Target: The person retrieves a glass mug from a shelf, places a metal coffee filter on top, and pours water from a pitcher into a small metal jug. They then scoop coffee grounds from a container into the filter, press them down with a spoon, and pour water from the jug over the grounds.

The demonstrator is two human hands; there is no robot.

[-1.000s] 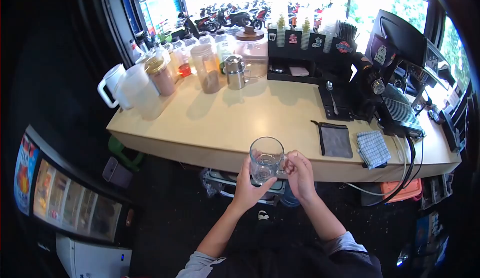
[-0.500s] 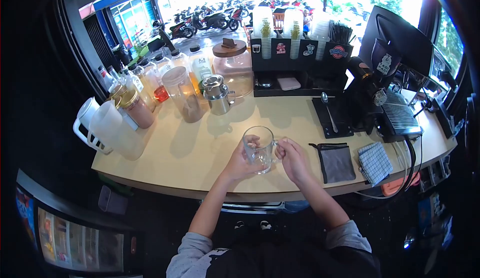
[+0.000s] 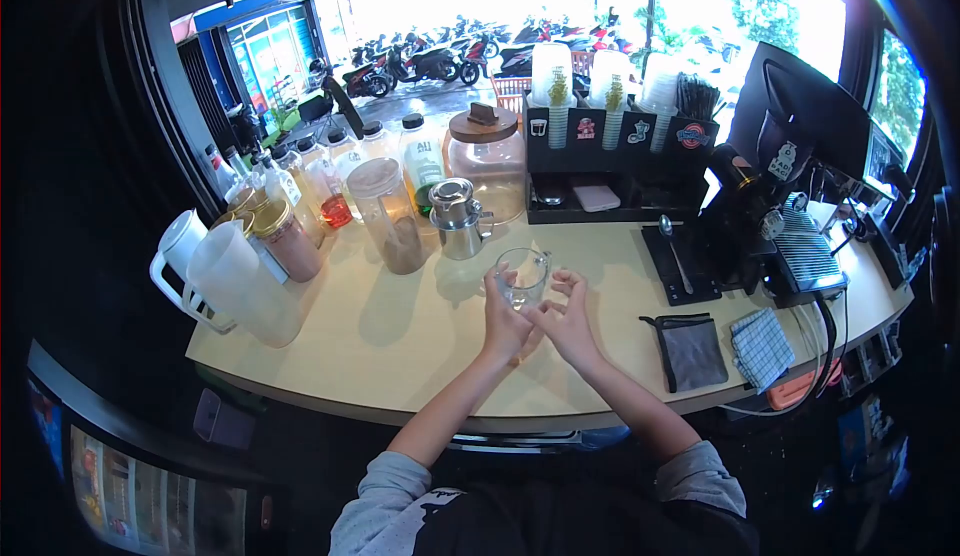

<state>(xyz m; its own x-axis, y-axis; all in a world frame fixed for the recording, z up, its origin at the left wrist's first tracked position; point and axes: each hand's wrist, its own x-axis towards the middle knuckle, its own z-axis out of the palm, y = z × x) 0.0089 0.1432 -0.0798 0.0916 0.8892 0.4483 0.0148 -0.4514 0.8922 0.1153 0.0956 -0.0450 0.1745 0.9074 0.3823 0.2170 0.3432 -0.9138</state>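
We have the glass mug [image 3: 524,274] over the counter [image 3: 350,371], seemingly unfilled, our left hand [image 3: 506,324] clasping it, our right hand [image 3: 568,328] curved close, its contact unclear.

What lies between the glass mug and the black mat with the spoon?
In the head view, the curled fingers of the right hand are close beside the glass mug; beyond them is bare countertop up to the black mat.

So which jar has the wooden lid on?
The big, wide jar, right beside the black cup rack. Its lid is brown wood; the tall jar has a pale lid, and the pinkish-brown jar has a gold one.
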